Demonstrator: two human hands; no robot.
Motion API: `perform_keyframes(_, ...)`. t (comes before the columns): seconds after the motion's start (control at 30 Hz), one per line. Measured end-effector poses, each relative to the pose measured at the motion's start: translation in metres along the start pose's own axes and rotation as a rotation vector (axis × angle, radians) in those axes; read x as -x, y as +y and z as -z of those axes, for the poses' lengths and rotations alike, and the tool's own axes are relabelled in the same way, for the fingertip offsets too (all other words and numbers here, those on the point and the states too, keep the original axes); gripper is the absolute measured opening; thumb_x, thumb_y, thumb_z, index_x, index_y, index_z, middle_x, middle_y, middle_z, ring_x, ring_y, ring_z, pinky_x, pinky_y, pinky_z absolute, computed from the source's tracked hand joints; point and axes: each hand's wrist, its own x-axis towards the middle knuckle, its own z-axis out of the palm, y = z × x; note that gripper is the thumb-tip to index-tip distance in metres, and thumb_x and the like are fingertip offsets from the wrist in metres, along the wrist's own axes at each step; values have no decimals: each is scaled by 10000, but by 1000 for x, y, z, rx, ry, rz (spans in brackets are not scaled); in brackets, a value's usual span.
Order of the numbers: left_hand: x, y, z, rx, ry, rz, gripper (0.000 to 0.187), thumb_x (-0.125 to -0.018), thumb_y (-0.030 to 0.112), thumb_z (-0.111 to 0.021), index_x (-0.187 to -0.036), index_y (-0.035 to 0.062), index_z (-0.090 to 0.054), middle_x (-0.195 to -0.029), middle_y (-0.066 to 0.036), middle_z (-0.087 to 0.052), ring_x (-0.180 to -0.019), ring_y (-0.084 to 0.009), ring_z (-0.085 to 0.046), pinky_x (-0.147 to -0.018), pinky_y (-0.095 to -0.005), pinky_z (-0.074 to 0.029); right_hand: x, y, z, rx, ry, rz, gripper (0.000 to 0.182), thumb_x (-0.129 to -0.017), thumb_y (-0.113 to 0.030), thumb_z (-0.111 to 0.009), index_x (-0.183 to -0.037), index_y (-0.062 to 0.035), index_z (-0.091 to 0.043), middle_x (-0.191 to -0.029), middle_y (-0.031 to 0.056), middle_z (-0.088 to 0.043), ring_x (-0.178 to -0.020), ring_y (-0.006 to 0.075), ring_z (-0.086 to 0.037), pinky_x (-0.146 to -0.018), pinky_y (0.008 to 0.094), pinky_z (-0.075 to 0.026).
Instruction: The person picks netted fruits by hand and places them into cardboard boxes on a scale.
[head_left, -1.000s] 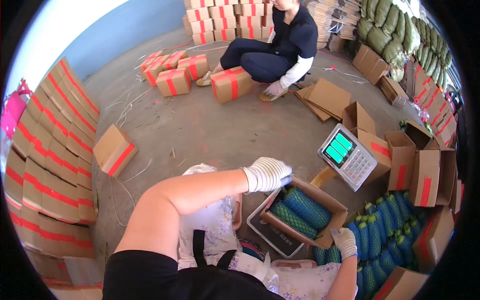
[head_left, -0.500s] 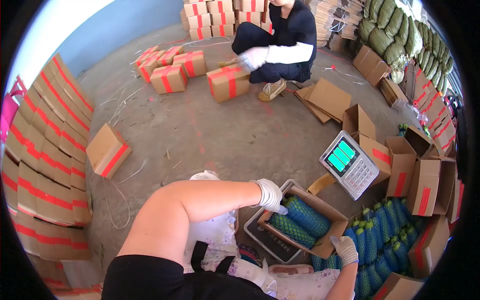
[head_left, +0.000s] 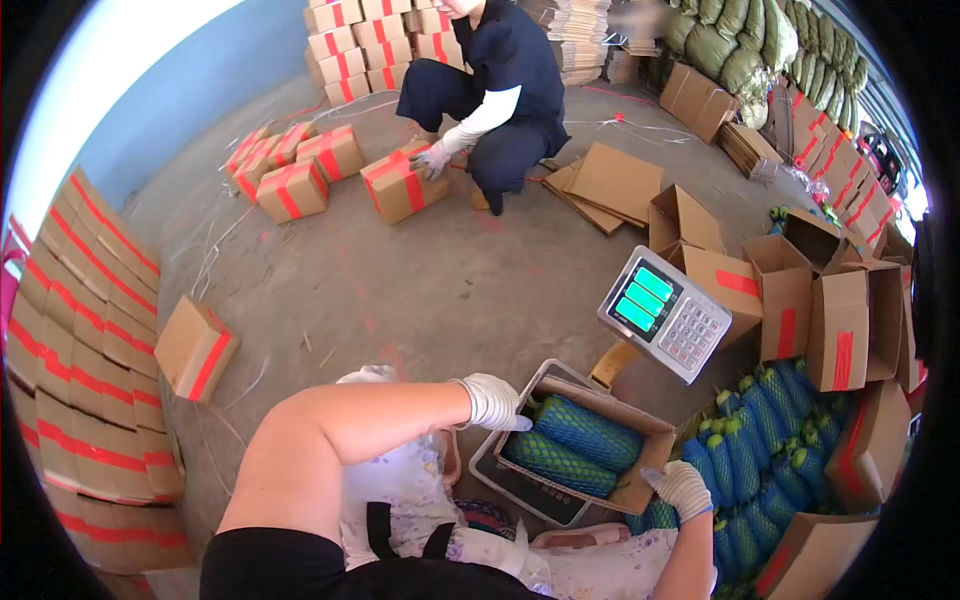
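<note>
An open cardboard box (head_left: 655,440) rests on the platform of a weighing scale (head_left: 480,470). Inside it lie green gourd-like vegetables (head_left: 590,435) in blue net sleeves. My left hand (head_left: 493,403), in a white glove, is at the box's left end, its fingers closed on the edge. At the right end my right hand (head_left: 684,489), also gloved, has its fingers bent over the rim. Beyond the box stands the scale's display (head_left: 665,312), its green screens lit. More netted vegetables (head_left: 750,450) lie in rows to the right.
Open empty boxes (head_left: 780,290) stand at the right. Stacked taped boxes (head_left: 90,370) line the left side, and a single box (head_left: 197,350) sits on the floor near them. Ahead, a co-worker (head_left: 500,100) squats with a gloved hand on a taped box (head_left: 400,190). Flattened cardboard (head_left: 615,180) lies nearby.
The view has shifted, so most things sit further left in it. The co-worker's gloved hand has come down onto the taped box. Both my hands remain at the open box.
</note>
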Motion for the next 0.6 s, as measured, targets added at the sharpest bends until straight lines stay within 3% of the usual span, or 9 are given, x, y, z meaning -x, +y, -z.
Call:
perform_keyframes(0.33,-11,-5,0,154,19,-9,757,-876,706,-434,-1011,23,-733,-1008,-220,-702,-1002,-404,-654,-883,-469,-499,8,-11,11,63,40,31,596,-862,-552,-593,-820,31,-705,-823,287,-650,-858,435,-646,-771,500,-498)
perform_keyframes(0.47,-18,-4,-12,234,79,78,784,-843,731,-454,-1036,23,-729,-1025,-229,-699,-1024,-400,-652,-895,-466,-495,1,2,3,53,41,-10,563,-872,-531,-588,-831,19,-706,-822,284,-650,-862,441,-643,-757,511,-492)
perform_keyframes(0.53,-25,-6,-17,219,72,60,749,-858,699,-466,-1059,24,-722,-1057,-224,-694,-1043,-394,-646,-897,-466,-492,-2,6,-1,44,24,-12,555,-877,-524,-581,-835,16,-705,-822,285,-649,-864,443,-642,-752,515,-490)
perform_keyframes(0.57,-22,-4,-7,273,-72,109,620,-854,548,-565,-1264,90,-649,-1218,-174,-652,-1129,-329,-617,-945,-438,-483,0,3,1,20,37,3,609,-863,-557,-585,-813,40,-697,-808,295,-644,-851,449,-642,-750,501,-493)
perform_keyframes(0.6,-22,-3,-6,285,-67,118,620,-854,548,-565,-1264,90,-649,-1218,-174,-652,-1129,-329,-617,-945,-438,-483,3,1,4,-5,49,15,664,-849,-591,-589,-791,63,-690,-793,306,-639,-837,454,-642,-748,488,-496)
